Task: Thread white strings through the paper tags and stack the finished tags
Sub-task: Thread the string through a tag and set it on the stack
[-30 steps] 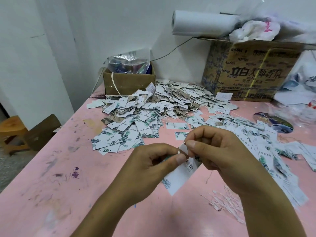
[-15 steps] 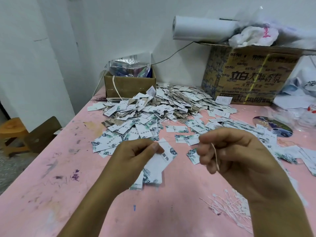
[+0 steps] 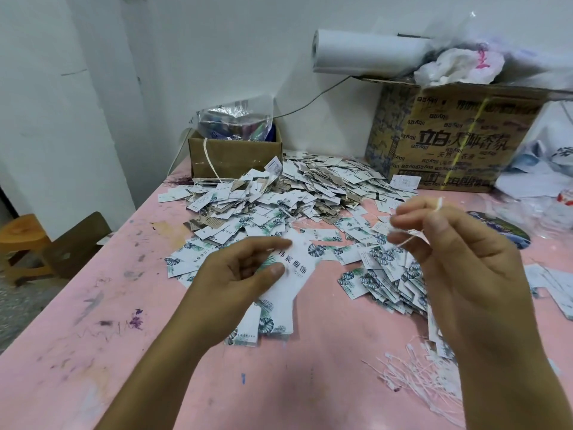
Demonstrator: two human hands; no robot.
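My left hand (image 3: pixel 235 274) pinches a white paper tag (image 3: pixel 291 274) printed with green leaves and dark characters, held low over a small stack of tags (image 3: pixel 266 324) on the pink table (image 3: pixel 93 352). My right hand (image 3: pixel 459 262) is raised to the right, fingers closed on a thin white string (image 3: pixel 438 206) whose end sticks up above the fingertips. A bundle of loose white strings (image 3: pixel 412 373) lies near the table's front right. A big heap of tags (image 3: pixel 297 193) covers the middle and back of the table.
A small open cardboard box (image 3: pixel 235 156) with a plastic bag stands at the back left. A large printed carton (image 3: pixel 449 138) with a paper roll (image 3: pixel 366 51) on top stands at the back right. More tags (image 3: pixel 387 274) lie under my right hand. A wooden stool (image 3: pixel 21 240) stands left of the table.
My hands were together at one tag, then parted. My left hand has brought the tag down over the stack, and my right hand has lifted up and right with a string.
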